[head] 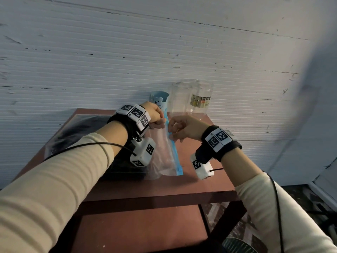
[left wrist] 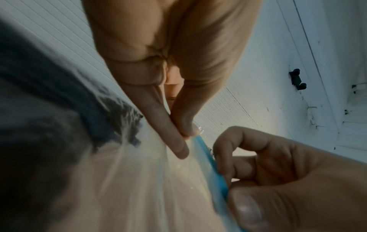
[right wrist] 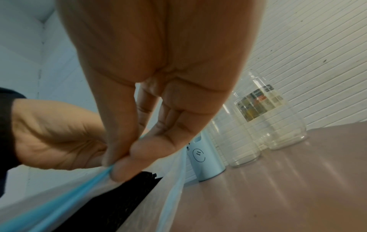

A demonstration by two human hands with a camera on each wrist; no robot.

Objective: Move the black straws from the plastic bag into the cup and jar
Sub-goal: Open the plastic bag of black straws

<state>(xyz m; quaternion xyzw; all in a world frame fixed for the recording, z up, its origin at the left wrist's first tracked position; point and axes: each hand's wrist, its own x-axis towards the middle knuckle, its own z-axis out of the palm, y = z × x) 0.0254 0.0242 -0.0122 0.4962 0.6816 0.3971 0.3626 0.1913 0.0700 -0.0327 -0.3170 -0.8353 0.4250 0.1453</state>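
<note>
Both hands pinch the bag's (head: 164,152) blue strip: left hand (head: 155,115), right hand (head: 182,127); straws (right wrist: 123,199) apparently inside.

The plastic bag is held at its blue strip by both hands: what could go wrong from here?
1. Both the left hand and right hand pinch only the thin blue strip of the plastic bag; a grip may slip.
2. A sharp pull might spill the black straws onto the table.
3. The cup and jar stand close behind; a jerk could topple them.

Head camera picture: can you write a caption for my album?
Left hand and right hand pinch the plastic bag by its blue zip strip.
</note>
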